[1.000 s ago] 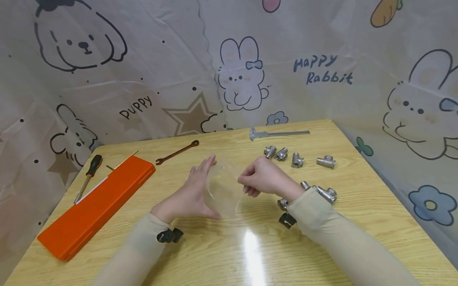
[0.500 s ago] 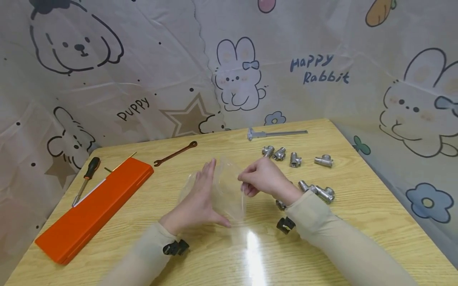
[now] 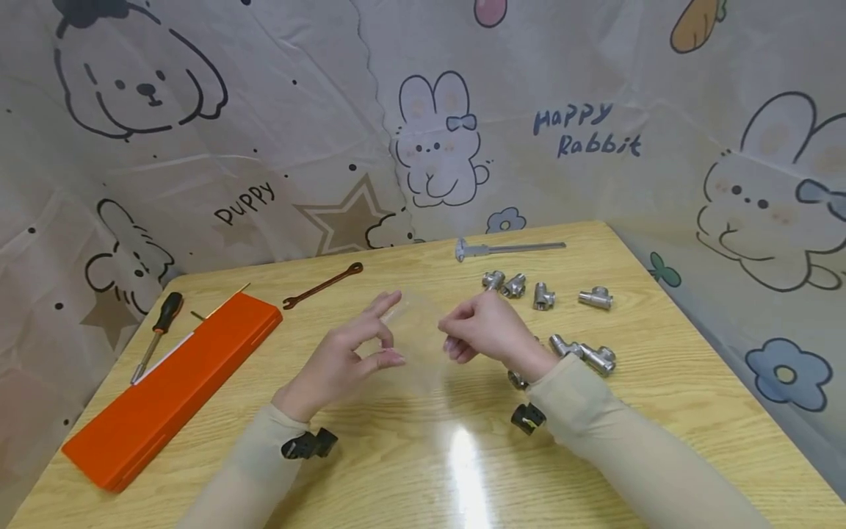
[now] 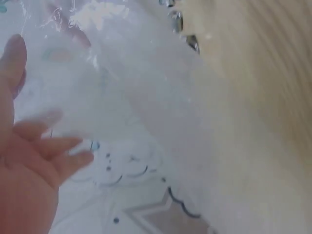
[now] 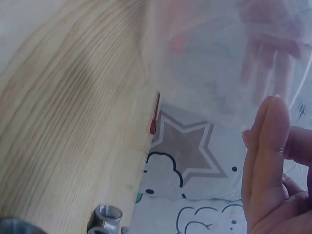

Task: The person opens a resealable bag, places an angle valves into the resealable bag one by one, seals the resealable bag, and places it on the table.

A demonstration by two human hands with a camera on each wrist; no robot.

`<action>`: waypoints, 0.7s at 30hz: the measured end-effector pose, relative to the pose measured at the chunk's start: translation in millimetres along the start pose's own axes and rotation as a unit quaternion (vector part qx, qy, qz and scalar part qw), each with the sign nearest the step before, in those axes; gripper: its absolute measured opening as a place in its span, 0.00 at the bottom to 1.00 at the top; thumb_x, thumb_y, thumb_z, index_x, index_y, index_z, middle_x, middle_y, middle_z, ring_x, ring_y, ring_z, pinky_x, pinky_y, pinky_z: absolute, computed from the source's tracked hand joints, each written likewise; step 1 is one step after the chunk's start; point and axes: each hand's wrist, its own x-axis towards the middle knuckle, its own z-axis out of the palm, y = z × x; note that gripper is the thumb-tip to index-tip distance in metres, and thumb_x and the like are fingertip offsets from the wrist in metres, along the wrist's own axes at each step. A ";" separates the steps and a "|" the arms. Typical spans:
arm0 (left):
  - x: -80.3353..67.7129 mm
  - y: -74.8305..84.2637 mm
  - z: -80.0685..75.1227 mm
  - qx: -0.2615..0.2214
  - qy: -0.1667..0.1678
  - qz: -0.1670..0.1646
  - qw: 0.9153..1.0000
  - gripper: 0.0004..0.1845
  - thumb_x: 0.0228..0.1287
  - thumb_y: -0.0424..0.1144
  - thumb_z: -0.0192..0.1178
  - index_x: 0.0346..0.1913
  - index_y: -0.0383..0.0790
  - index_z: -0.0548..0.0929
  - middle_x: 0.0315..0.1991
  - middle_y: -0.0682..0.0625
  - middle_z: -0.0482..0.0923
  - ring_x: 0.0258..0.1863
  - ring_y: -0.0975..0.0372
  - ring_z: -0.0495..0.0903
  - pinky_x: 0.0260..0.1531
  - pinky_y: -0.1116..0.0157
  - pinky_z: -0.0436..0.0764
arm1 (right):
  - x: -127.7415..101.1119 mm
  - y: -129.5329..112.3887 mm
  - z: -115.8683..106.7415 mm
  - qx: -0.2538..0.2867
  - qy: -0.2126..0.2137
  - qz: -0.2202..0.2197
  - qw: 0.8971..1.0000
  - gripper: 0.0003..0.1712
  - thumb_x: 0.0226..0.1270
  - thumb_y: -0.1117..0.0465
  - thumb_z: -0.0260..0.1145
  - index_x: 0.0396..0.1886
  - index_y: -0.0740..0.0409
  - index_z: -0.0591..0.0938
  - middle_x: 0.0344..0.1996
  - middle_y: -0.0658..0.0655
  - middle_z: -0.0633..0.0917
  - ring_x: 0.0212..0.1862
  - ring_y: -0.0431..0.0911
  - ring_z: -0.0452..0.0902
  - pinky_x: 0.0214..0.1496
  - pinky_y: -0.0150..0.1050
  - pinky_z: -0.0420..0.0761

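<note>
A clear plastic bag [image 3: 423,342] hangs between my two hands over the table, hard to make out in the head view. My right hand [image 3: 492,330] pinches its edge between thumb and fingertips. Close to the bag's other side is my left hand [image 3: 340,360], thumb and fingers spread apart with nothing between them. In the left wrist view the filmy bag [image 4: 126,92] fills much of the picture beside the spread fingers of the left hand [image 4: 36,163]. Through the bag [image 5: 204,63] in the right wrist view, the left hand's fingers show blurred.
Several metal tee fittings [image 3: 543,296] lie on the right of the wooden table [image 3: 370,477], some partly behind the right wrist. A caliper [image 3: 509,250] and a wrench [image 3: 324,285] lie at the back. On the left are an orange case [image 3: 175,389] and a screwdriver [image 3: 158,334].
My left hand first moved nearer the bag, its fingers over the film, then drew back left with its fingers bent. My right hand keeps its pinch on the bag's edge, nearly still.
</note>
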 end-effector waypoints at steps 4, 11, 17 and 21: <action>-3.7 -2.5 -8.6 -0.020 0.007 -0.010 1.000 0.19 0.58 0.28 0.71 0.32 0.43 0.67 0.70 0.42 0.67 0.72 0.49 0.61 0.67 0.58 0.67 | 1.6 3.0 -3.9 0.002 0.003 0.009 1.000 0.09 0.70 0.64 0.65 0.39 0.67 0.87 0.26 0.61 0.87 0.27 0.52 0.85 0.32 0.43 0.87; -5.9 -5.3 11.6 -0.005 -0.039 -0.050 0.998 0.44 0.41 0.45 0.82 0.38 0.39 0.50 0.76 0.41 0.53 0.73 0.49 0.58 0.58 0.51 0.71 | 1.5 3.4 -1.2 0.005 -0.014 0.009 1.000 0.10 0.69 0.65 0.65 0.39 0.70 0.86 0.25 0.61 0.87 0.25 0.48 0.85 0.31 0.42 0.87; -6.0 -9.9 23.8 0.021 0.012 -0.027 0.999 0.43 0.42 0.34 0.82 0.39 0.36 0.49 0.70 0.37 0.64 0.70 0.48 0.64 0.58 0.49 0.72 | 1.8 4.1 -1.3 -0.008 -0.017 0.016 1.000 0.10 0.70 0.64 0.65 0.39 0.68 0.87 0.25 0.60 0.87 0.26 0.49 0.85 0.31 0.42 0.87; -4.8 -14.5 23.6 -0.002 0.047 -0.004 0.999 0.46 0.38 0.31 0.83 0.39 0.36 0.48 0.66 0.38 0.67 0.58 0.49 0.77 0.56 0.49 0.73 | 1.3 5.9 -4.2 -0.012 -0.015 0.023 1.000 0.09 0.70 0.63 0.65 0.37 0.66 0.87 0.26 0.60 0.87 0.26 0.49 0.85 0.31 0.42 0.87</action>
